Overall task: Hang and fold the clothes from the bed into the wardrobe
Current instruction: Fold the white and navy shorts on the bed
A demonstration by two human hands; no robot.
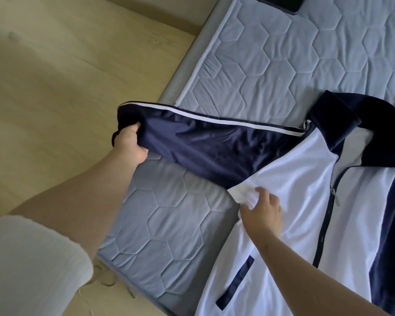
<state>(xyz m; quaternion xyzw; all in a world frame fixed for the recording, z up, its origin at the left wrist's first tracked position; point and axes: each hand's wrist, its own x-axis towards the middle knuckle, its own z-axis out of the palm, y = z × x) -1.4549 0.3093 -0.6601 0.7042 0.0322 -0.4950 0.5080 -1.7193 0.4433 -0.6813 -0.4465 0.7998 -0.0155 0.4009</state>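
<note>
Head view: left hand (130,144) fingers (132,130) curled round navy sleeve (214,142), right hand (262,210) fingers (260,192) spread on jacket (301,174).

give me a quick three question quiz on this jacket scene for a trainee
1. True or false: the left hand grips the cuff end of the navy sleeve.
2. Where is the right hand? A) in the air, touching nothing B) on the white front of the jacket, near the armpit C) out of view
3. Fill in: the jacket lies on a quilted ____.
Key: 1 true; 2 B; 3 mattress.
</note>
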